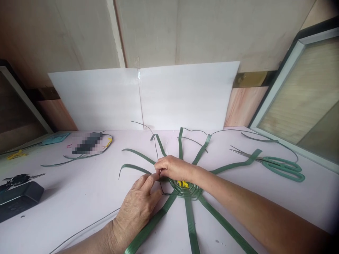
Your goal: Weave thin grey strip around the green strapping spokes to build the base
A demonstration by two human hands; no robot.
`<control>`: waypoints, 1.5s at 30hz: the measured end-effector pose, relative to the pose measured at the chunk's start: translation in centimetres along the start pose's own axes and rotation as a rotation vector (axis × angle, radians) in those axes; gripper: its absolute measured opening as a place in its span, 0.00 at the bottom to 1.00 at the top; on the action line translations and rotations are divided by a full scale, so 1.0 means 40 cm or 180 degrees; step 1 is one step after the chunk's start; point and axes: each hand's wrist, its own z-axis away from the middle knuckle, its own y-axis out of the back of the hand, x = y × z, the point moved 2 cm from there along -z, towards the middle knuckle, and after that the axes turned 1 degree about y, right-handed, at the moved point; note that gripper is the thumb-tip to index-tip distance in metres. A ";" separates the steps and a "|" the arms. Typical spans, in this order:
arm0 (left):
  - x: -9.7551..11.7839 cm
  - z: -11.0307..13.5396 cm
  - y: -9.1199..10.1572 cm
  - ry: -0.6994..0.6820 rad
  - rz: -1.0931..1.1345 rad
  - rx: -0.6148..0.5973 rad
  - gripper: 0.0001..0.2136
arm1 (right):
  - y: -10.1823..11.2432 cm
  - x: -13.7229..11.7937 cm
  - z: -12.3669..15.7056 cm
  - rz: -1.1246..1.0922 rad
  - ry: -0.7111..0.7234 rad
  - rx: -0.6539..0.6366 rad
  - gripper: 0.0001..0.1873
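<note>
A round weave of green plastic strapping (197, 193), with yellow pieces (183, 184) at its centre, lies on the table. Flat green straps (191, 220) spread out from it on all sides. My right hand (173, 168) is closed at its upper left edge, pinching a thin dark green strand (156, 150). Its arm crosses over the right part of the weave. Beside it, my left hand (141, 197) is closed on the left edge of the weave, fingertips touching those of my right. The exact spot between the fingers is hidden.
Green-handled scissors (283, 165) lie at right, a strap end across their blades. A black box (21, 201) and keys (21, 179) sit at left. Loose strands (87, 224) lie about. White panels (185, 95) stand at the back; a framed pane (299, 95) leans at right.
</note>
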 end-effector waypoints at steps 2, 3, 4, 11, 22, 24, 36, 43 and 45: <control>0.000 -0.007 0.004 -0.0201 -0.0062 0.0081 0.12 | 0.006 -0.002 0.000 0.0022 -0.0004 0.0036 0.12; 0.000 -0.009 0.006 -0.0315 -0.0085 0.0073 0.12 | 0.011 -0.002 0.000 0.0018 -0.0033 -0.0035 0.12; -0.001 -0.010 0.006 -0.0384 -0.0096 0.0040 0.13 | 0.016 -0.002 -0.001 0.0000 -0.0070 -0.0160 0.12; -0.011 -0.004 0.001 -0.0252 0.0159 -0.0191 0.12 | 0.041 -0.007 0.004 0.0125 -0.0144 -0.0568 0.08; -0.022 -0.002 0.004 -0.0316 0.0231 -0.0313 0.12 | 0.062 0.021 0.026 0.0149 -0.0255 -0.0269 0.11; -0.021 -0.004 0.006 -0.0359 0.0205 -0.0348 0.12 | 0.069 0.035 0.026 0.0010 -0.0245 -0.0149 0.11; -0.022 -0.011 -0.001 -0.0295 -0.0270 -0.0351 0.09 | -0.007 0.053 0.051 0.0007 -0.0350 0.1057 0.14; -0.004 -0.042 0.015 -0.0266 -0.0991 -0.1189 0.08 | -0.019 0.052 0.052 0.0127 -0.0247 0.1210 0.14; -0.004 -0.061 0.027 -0.0198 -0.1100 -0.1537 0.09 | -0.018 0.053 0.050 0.0147 -0.0231 0.1228 0.14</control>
